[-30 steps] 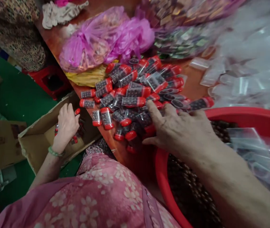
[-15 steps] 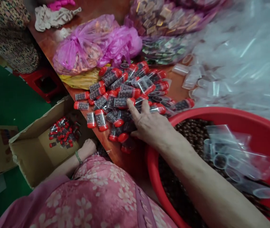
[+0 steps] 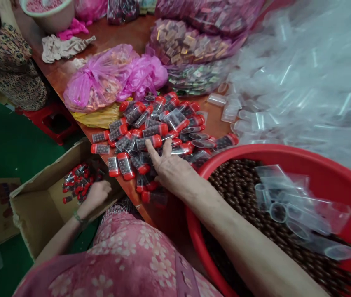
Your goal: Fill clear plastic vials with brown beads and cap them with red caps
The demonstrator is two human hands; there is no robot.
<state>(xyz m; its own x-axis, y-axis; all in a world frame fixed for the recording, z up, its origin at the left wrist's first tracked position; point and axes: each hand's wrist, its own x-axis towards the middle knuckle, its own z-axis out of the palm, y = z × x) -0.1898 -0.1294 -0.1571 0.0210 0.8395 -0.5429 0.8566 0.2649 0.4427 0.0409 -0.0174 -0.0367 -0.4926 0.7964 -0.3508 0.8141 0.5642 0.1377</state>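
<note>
A heap of red-capped clear plastic tubes (image 3: 155, 130) filled with small dark balls lies at the table edge. My right hand (image 3: 174, 169) rests on the near side of this heap with its fingers spread, the fingertips touching tubes and holding none. Over the right side of the open cardboard box (image 3: 44, 206), below the table edge, is my left hand (image 3: 98, 193). Its fingers are curled closed, and whatever may be inside them is hidden. More red-capped tubes (image 3: 78, 179) lie in a pile on the box floor, partly behind that hand.
On my right stands a large red tub (image 3: 274, 150) of dark brown balls (image 3: 234, 185), with empty clear tubes (image 3: 277, 212) on top. Behind it spreads a mass of clear empty tubes (image 3: 286, 90). Pink bags (image 3: 98, 80) line the table. A person in patterned clothing (image 3: 7, 62) is at far left.
My left hand has moved left and away from my lap, out over the box. My right hand stays on the heap, fingers still spread. The view has shifted, showing more of the far table.
</note>
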